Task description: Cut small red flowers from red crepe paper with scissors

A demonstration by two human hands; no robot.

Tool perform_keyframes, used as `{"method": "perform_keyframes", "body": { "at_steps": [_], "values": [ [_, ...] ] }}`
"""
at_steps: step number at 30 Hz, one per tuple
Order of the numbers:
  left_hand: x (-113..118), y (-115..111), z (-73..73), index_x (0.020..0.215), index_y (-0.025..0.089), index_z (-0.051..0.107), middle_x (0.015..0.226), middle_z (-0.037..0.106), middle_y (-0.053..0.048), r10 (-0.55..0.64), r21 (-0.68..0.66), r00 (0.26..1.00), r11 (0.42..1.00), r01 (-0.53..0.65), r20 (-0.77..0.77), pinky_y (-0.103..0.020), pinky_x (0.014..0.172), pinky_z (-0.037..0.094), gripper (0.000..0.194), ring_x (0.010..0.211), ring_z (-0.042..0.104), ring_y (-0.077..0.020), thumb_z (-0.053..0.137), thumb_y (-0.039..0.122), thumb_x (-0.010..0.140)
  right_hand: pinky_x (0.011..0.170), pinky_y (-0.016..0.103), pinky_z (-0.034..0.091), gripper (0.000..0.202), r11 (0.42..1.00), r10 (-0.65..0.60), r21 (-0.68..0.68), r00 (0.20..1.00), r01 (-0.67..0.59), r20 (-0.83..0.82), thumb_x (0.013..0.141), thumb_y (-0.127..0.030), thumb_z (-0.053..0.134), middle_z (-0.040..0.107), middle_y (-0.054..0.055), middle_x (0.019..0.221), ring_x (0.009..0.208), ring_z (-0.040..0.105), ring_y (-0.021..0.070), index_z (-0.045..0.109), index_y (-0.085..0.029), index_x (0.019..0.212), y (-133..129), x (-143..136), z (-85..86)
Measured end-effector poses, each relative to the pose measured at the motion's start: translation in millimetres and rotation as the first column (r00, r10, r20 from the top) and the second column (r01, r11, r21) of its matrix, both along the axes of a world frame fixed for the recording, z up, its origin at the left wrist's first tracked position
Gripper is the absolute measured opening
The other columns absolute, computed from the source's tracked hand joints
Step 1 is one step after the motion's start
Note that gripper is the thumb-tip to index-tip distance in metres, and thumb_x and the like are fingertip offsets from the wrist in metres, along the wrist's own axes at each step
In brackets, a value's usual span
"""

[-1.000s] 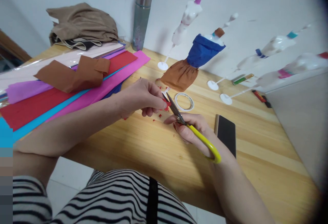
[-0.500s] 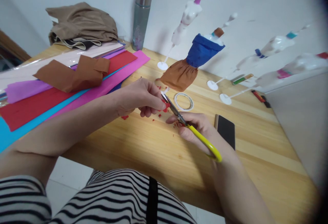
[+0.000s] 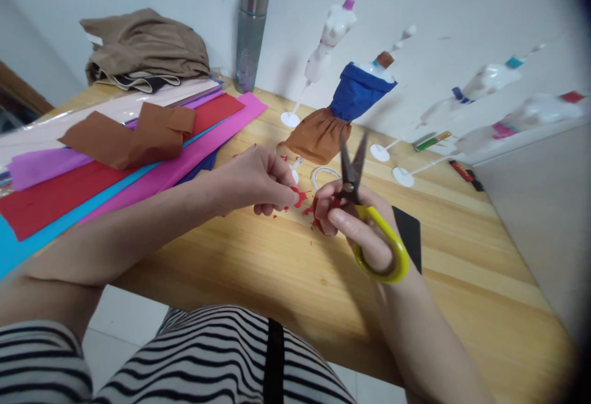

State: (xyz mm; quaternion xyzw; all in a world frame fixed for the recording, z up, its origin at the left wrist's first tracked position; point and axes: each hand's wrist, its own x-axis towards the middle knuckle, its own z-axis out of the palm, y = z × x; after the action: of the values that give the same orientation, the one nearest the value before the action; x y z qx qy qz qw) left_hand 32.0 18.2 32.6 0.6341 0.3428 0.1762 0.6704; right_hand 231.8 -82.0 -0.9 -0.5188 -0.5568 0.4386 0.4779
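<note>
My left hand (image 3: 265,182) pinches a small red paper cutout (image 3: 300,196) between thumb and fingertips. Yellow-handled scissors (image 3: 351,185) are in my right hand (image 3: 357,222), with its thumb through a handle loop. Their blades point up and away from me, parted, and apart from the cutout. Red scraps lie on the table around and beneath both hands, and some red shows beside my right fingers. Just beyond the hands stands a small mannequin in a blue top (image 3: 362,92) and a gathered brown skirt (image 3: 318,136).
A roll of white tape (image 3: 318,173) lies partly behind my right hand, and a black phone (image 3: 410,231) to its right. Coloured paper strips (image 3: 217,139) cover the left side. A thermos (image 3: 252,34), folded brown cloth (image 3: 152,47) and several white mannequins (image 3: 496,80) line the wall.
The scissors have moved off the red cutout and swung upright, their blades now spread. My left hand still pinches the cutout in nearly the same place.
</note>
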Motion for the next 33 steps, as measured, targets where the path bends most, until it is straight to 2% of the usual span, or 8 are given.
{"method": "perform_keyframes", "body": {
  "at_steps": [2,4,10,16,20,24,29,33],
  "values": [
    [2,-2,-1.7,0.049,0.015,0.063,0.041,0.053,0.002,-0.028,0.017,1.000,0.999,0.028,-0.010,-0.015,0.037,0.029,0.020,0.039,0.050,-0.0072,0.069,0.012,0.068,0.056,0.033,0.044,0.028,0.993,-0.116,-0.007,0.990,0.116,-0.076,0.078,-0.040,0.080,0.064,0.001,0.082,0.061,0.055,0.0159,0.066,-0.027,0.099,0,-5,-2.0],
    [4,-5,-4.2,0.051,0.016,0.065,0.041,0.054,0.002,-0.037,0.030,0.998,0.999,0.038,-0.041,-0.016,0.037,0.031,0.017,0.038,0.049,-0.0074,0.069,0.012,0.068,0.057,0.034,0.046,0.030,0.990,-0.140,-0.010,0.986,0.139,-0.086,0.074,-0.035,0.081,0.067,0.002,0.084,0.063,0.058,0.0173,0.064,-0.027,0.098,0,-12,-0.6],
    [9,-11,-11.1,0.053,0.017,0.064,0.043,0.055,0.003,-0.043,0.074,0.986,0.996,0.056,-0.159,-0.015,0.037,0.040,0.012,0.041,0.053,-0.0091,0.066,0.014,0.065,0.060,0.035,0.049,0.033,0.991,-0.128,-0.048,0.991,0.126,-0.032,0.069,-0.028,0.081,0.067,0.000,0.076,0.064,0.060,0.0178,0.062,-0.026,0.096,0,-26,3.7],
    [12,-15,-15.2,0.052,0.016,0.062,0.043,0.054,0.004,-0.060,0.097,0.983,0.992,0.078,-0.172,-0.015,0.037,0.038,0.011,0.040,0.053,-0.0087,0.065,0.015,0.063,0.057,0.032,0.046,0.030,0.990,-0.126,-0.066,0.991,0.123,-0.040,0.066,-0.020,0.075,0.059,-0.004,0.068,0.059,0.055,0.0145,0.063,-0.025,0.093,2,-30,1.3],
    [13,-16,-15.6,0.054,0.016,0.062,0.043,0.053,0.005,-0.064,0.063,0.985,0.995,0.075,-0.162,-0.014,0.037,0.036,0.011,0.040,0.051,-0.0073,0.066,0.015,0.064,0.055,0.030,0.044,0.028,0.989,-0.129,-0.082,0.991,0.124,-0.047,0.064,-0.020,0.073,0.057,-0.005,0.065,0.057,0.053,0.0134,0.063,-0.025,0.090,4,-30,3.1],
    [11,-10,-16.4,0.063,0.015,0.068,0.049,0.057,0.005,-0.097,0.006,0.990,0.995,0.098,-0.099,-0.015,0.039,0.040,0.005,0.042,0.052,-0.0070,0.071,0.019,0.062,0.054,0.030,0.043,0.027,0.984,-0.164,-0.073,0.985,0.161,-0.047,0.065,-0.019,0.071,0.056,-0.005,0.066,0.056,0.051,0.0127,0.064,-0.025,0.091,3,-28,5.5],
    [8,-3,-15.7,0.084,0.015,0.073,0.047,0.057,0.006,-0.110,-0.105,0.992,0.989,0.104,-0.055,-0.017,0.038,0.039,0.025,0.040,0.051,-0.0086,0.072,0.021,0.059,0.054,0.031,0.041,0.028,0.979,-0.205,-0.043,0.971,0.201,-0.125,0.067,-0.018,0.072,0.056,-0.007,0.065,0.054,0.051,0.0118,0.064,-0.025,0.093,4,-25,3.1],
    [10,-9,-18.2,0.079,0.014,0.071,0.054,0.060,0.005,-0.075,-0.153,0.997,0.985,0.076,0.009,-0.016,0.041,0.039,0.021,0.044,0.052,-0.0067,0.076,0.024,0.061,0.053,0.030,0.039,0.029,0.970,-0.242,-0.037,0.954,0.239,-0.178,0.067,-0.020,0.073,0.056,-0.007,0.063,0.052,0.050,0.0117,0.063,-0.026,0.094,6,-25,-0.6]
  ]
}}
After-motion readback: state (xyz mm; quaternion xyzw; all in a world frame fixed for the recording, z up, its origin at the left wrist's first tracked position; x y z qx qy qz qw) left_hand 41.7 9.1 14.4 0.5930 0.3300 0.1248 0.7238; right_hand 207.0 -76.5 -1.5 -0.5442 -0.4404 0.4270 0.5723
